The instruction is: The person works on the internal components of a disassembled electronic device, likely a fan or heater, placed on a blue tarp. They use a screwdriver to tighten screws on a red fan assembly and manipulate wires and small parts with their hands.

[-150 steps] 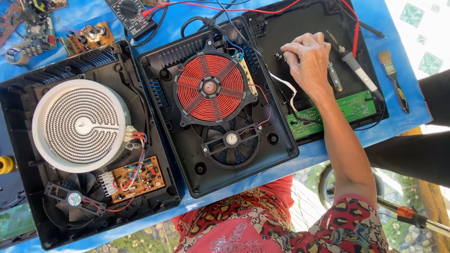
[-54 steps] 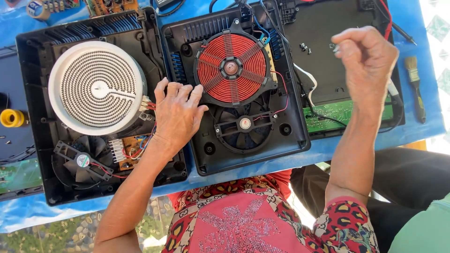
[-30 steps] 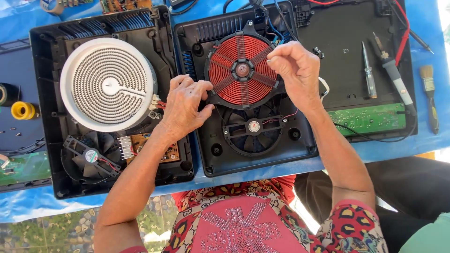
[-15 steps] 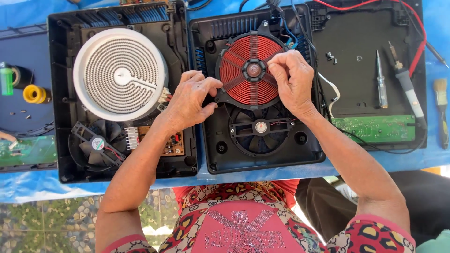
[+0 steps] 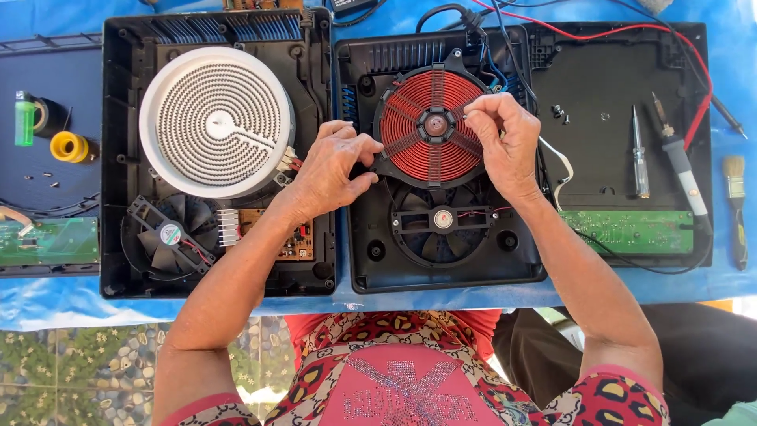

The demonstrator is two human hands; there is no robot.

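Covering most of the view, a blue table cover (image 5: 47,304) carries three opened black housings side by side. Left housing (image 5: 114,158): white spiral heating disc (image 5: 214,122) far, small fan (image 5: 164,237) and brown circuit board (image 5: 292,237) near. Middle housing (image 5: 363,268): red copper coil (image 5: 426,126) in its far half, lying flat and facing up; being round it has no long axis, and its spokes radiate from a central hub. A black fan (image 5: 441,225) sits just near of it. Right housing (image 5: 607,102): green circuit board (image 5: 639,230) along the near edge, a screwdriver (image 5: 639,154) and a probe (image 5: 682,170) lying lengthwise far-to-near. A paintbrush (image 5: 736,197) lies on the cover at far right.

Left hand (image 5: 331,170): fingers curled narrow, tips touching the coil's left rim. Right hand (image 5: 505,142): fingers bent, pinching at the coil's right side near the hub. Whether it holds a small part, cannot tell.

Far left: yellow tape roll (image 5: 69,147), green lighter (image 5: 25,118).
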